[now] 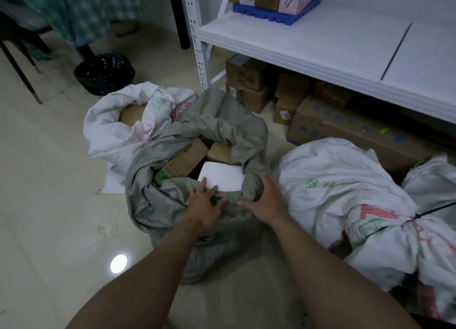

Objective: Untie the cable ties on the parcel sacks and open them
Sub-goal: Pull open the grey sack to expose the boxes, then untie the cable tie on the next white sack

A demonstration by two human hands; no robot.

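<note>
A grey woven sack (217, 121) stands open in the middle of the floor, with brown boxes and a white foam box (223, 177) showing inside. My left hand (206, 205) lies on the sack's near rim with straight fingers, its fingertips touching the foam box. My right hand (264, 200) curls over the near-right rim and grips the grey fabric. Behind it a white sack (116, 128) also stands open. On the right lies a white sack (333, 188) with its neck bound by a black cable tie (419, 215).
White metal shelving (320, 47) stands at the right back, with cardboard boxes (249, 82) under it and a blue tray of boxes on top. A black-lined bin (104, 73) and chair legs stand at the back left. Another white sack (431, 178) sits at far right.
</note>
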